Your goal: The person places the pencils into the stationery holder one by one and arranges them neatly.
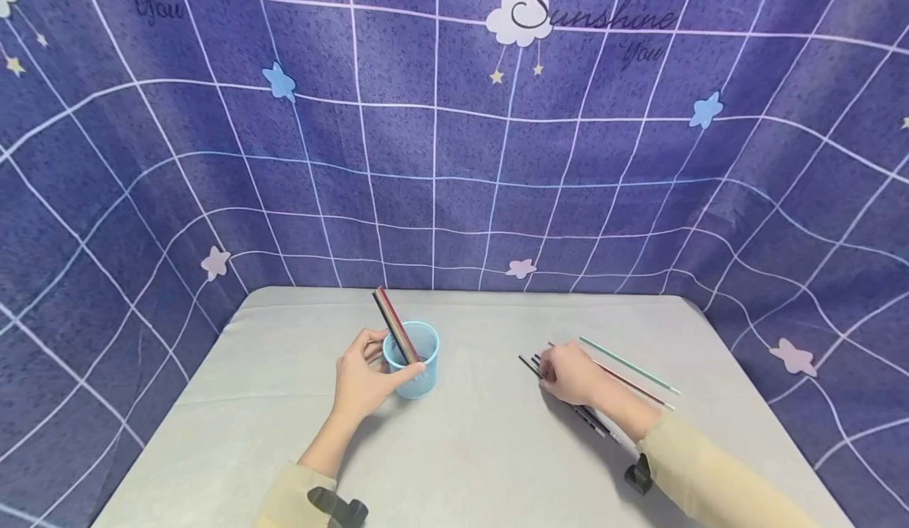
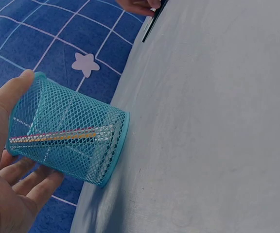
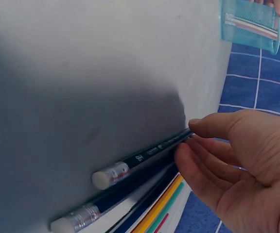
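The left hand [image 1: 364,382] wraps its thumb and fingers around a blue mesh cup [image 1: 413,358], which stands on the grey table [image 1: 469,449] a little left of centre; the left wrist view shows the thumb lying along the cup's wall and the fingers curled under it. Inside the cup a bundle of coloured pencils [image 1: 394,324] leans up and to the left, their ends sticking out over the rim. To the right, well apart from the cup, the right hand [image 1: 570,372] rests on a group of dark pencils [image 1: 592,418] lying on the table — in the right wrist view its fingertips [image 3: 186,155] pinch 1 dark pencil with a silver ferrule and white eraser. Just beyond this hand lie 2 more loose pencils, a green pencil [image 1: 632,366] and a red pencil [image 1: 635,386], side by side.
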Motion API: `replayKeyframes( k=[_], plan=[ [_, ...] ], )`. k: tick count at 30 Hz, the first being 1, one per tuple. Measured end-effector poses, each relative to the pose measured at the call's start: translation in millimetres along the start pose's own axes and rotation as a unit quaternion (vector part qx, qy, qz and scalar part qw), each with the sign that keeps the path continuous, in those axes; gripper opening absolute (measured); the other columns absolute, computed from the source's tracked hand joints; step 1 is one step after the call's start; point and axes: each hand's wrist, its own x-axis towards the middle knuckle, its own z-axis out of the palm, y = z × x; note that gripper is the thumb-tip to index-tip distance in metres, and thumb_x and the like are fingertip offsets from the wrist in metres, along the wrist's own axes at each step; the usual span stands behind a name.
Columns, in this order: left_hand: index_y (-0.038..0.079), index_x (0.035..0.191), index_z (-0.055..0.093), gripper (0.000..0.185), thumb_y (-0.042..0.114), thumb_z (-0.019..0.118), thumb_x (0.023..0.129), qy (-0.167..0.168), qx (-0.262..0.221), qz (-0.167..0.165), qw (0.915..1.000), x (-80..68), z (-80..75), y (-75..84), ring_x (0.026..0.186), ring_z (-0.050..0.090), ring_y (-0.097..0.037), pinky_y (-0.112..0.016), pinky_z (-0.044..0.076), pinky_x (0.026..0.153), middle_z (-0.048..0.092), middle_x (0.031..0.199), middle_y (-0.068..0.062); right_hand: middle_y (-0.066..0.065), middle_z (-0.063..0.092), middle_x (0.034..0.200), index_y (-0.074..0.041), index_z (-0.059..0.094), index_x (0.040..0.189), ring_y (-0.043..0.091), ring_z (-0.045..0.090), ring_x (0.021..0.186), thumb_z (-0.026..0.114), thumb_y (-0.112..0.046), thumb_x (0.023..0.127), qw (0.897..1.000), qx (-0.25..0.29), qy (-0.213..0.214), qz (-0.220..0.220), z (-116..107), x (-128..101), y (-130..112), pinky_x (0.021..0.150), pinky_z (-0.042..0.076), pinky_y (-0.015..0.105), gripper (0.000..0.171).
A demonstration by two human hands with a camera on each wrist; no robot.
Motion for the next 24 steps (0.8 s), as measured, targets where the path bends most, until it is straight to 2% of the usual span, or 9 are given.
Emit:
replayKeyframes(
  k=[8, 14, 20, 24],
  plan=[
    [0.005, 0.119, 0.066, 0.068, 0.028, 0.104, 0.067, 0.005, 0.001, 0.002, 1.0000, -0.3, 0.4, -0.9, 0.116, 0.077, -0.037, -0.047, 0.067, 0.096, 0.080, 0.119, -0.016, -0.003, 0.069, 0.070, -0.008, 0.073, 0.082, 0.004, 0.056, 0.060, 0.084, -0.002, 0.082, 0.998, 0.004, -0.027, 0.055, 5, 0, -3, 0.054, 0.053, 0.018, 0.012],
    [0.003, 0.120, 0.066, 0.070, 0.029, 0.104, 0.067, 0.001, -0.004, -0.001, 1.0000, -0.3, 4.8, -1.0, 0.116, 0.077, -0.037, -0.047, 0.067, 0.096, 0.080, 0.118, -0.017, -0.005, 0.066, 0.069, -0.008, 0.071, 0.082, 0.004, 0.054, 0.062, 0.080, -0.003, 0.084, 0.999, 0.028, -0.024, 0.023, -12, 12, -1, 0.058, 0.052, 0.021, 0.011],
    [0.006, 0.120, 0.065, 0.071, 0.030, 0.104, 0.066, -0.004, 0.004, -0.004, 1.0000, 3.8, 4.1, -3.8, 0.118, 0.076, -0.035, -0.044, 0.067, 0.097, 0.079, 0.121, -0.016, -0.002, 0.073, 0.075, -0.008, 0.070, 0.086, 0.005, 0.064, 0.068, 0.075, -0.004, 0.088, 0.997, 0.080, 0.014, 0.021, -41, 38, -7, 0.067, 0.062, 0.026, 0.006],
    [0.005, 0.119, 0.065, 0.070, 0.027, 0.105, 0.065, -0.004, 0.000, -0.002, 1.0000, 2.5, 4.3, -4.3, 0.116, 0.077, -0.036, -0.044, 0.067, 0.095, 0.079, 0.121, -0.017, -0.001, 0.073, 0.075, -0.007, 0.072, 0.089, 0.006, 0.064, 0.067, 0.074, -0.008, 0.088, 0.994, 0.095, 0.056, 0.020, -53, 52, -17, 0.067, 0.060, 0.026, 0.003]
  ],
)
